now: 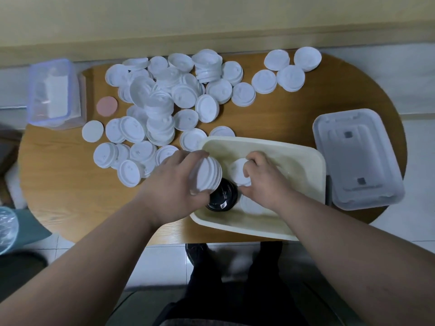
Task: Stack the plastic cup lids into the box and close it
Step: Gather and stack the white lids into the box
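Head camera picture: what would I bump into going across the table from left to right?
Clear tub → pink disc → left hand holding a stack of white lids → black lid in the box → right hand holding a white lid → see-through box cover.

**Oval wooden table against a pale yellow wall**

A rounded, oval table top of honey-brown grained wood [70,184] fills the middle of the view. Beyond its far edge runs a darker tan skirting band [211,42], and above that a plain pale yellow wall [211,15]. Glossy white floor tiles [419,147] with thin grey joints show on both sides and below the near edge. The light is soft and even.
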